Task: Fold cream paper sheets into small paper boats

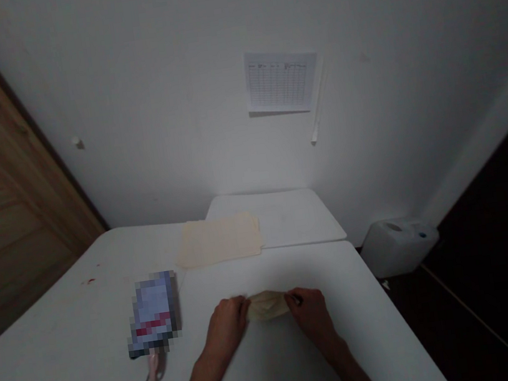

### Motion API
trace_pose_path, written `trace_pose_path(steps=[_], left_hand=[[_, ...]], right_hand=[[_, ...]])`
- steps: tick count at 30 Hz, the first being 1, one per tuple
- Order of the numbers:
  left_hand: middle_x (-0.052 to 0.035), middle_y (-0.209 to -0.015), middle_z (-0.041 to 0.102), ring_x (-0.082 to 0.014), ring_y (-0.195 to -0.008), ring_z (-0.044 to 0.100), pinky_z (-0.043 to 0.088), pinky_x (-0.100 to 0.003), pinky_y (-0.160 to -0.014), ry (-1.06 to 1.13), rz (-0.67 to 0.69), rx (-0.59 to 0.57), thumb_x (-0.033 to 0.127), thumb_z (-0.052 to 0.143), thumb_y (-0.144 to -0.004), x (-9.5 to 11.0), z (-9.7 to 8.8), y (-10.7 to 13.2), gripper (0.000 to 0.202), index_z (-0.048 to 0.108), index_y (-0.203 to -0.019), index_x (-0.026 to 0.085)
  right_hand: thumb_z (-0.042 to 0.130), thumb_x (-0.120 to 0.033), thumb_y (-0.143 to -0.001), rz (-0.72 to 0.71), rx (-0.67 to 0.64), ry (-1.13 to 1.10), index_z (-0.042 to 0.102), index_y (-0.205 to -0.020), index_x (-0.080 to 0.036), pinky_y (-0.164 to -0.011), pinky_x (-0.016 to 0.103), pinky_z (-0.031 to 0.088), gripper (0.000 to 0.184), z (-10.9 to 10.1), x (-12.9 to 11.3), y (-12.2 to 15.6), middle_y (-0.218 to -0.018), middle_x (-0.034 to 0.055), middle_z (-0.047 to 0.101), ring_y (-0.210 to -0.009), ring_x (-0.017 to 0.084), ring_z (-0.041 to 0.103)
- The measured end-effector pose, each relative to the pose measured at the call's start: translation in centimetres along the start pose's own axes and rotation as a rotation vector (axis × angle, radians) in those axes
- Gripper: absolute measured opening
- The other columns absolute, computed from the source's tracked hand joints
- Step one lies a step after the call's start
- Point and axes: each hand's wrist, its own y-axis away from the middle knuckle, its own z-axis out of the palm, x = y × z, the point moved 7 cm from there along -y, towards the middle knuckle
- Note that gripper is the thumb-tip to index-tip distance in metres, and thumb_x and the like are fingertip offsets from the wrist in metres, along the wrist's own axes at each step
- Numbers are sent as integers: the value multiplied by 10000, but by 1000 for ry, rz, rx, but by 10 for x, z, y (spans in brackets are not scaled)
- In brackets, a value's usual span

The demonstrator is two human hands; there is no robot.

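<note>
My left hand (226, 330) and my right hand (312, 316) pinch opposite ends of a pale cream folded piece of paper or fabric (267, 305), holding it just above the white tabletop (278, 363). A small dark tip shows at the right hand's fingers; I cannot tell what it is. Left of my left hand lies a blurred blue-and-red printed packet (152, 313), with a pale pink tab (155, 367) at its near end.
A stack of cream paper or folders (218, 240) lies at the far side of the table, across the seam with a second white table (277, 217). A printed chart (282, 80) hangs on the wall. A white plastic canister (398, 246) stands on the dark floor at right; a wooden door (0, 169) stands at left.
</note>
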Motion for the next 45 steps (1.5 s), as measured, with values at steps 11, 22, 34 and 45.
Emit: trace_pose_path(steps=[11,22,34,45], left_hand=[[-126,-780,697,-246,-785,654,403,-301,-658,-49,-109,-3,450,372,-939,-20,7,2,458,683,-769,161],[-132,-789,708,-257,-826,651,419,-318,-714,-122,-121,33,373,353,-946,-11,-5,4,444,693,-749,166],[-119,-744,700,-233,-747,652,404,-301,-652,-8,-83,15,454,329,-947,-8,-4,4,508,671,-690,179],[-84,-1074,677,-232,-901,622,439,-307,-766,228,59,-19,554,537,-804,17,-29,2,478,634,-1111,200]], right_hand=[[540,-330,-875,59,35,92,741,-735,-206,-595,233,379,275,-10,4,-1,-689,42,726,-620,168,652],[520,-347,-900,38,1,220,718,-622,-200,-588,250,364,372,-5,3,0,-632,66,711,-579,169,637],[491,-416,-920,34,28,176,694,-607,-195,-562,247,344,433,-7,3,-2,-589,40,680,-534,150,593],[538,-357,-882,-74,-75,240,711,-626,-215,-549,240,328,340,-16,-13,-10,-622,36,701,-553,147,612]])
